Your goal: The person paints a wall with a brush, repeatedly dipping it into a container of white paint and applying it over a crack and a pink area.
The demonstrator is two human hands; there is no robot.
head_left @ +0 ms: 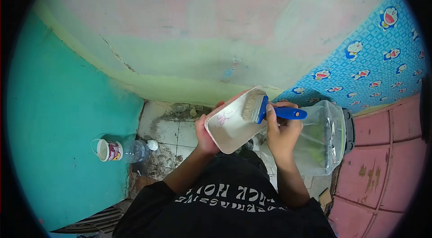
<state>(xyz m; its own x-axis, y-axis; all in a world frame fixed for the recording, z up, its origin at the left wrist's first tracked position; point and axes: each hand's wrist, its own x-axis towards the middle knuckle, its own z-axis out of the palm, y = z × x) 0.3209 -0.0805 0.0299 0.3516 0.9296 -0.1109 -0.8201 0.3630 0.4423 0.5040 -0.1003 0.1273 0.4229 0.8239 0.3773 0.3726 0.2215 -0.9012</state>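
A white, shallow paint tray (234,135) with rounded corners is tilted in front of my chest. My left hand (207,133) grips it by its left side, fingers wrapped behind the rim. Faint pinkish smudges mark its inside. In my right hand (283,131) is a wide paintbrush (262,110) with a blue handle, pinched between thumb and fingers. Its pale bristles point left and overlap the tray's upper inside in this view. Part of the handle's middle is covered by my fingers.
Ahead rises a patchy pale wall (189,53) with a crack. On the left are a small white bucket (109,150) and a clear plastic bottle (137,151). A plastic-covered bin (319,139) stands right, near blue cartoon wallpaper (351,71). Dirt covers parts of the tiled floor (165,132).
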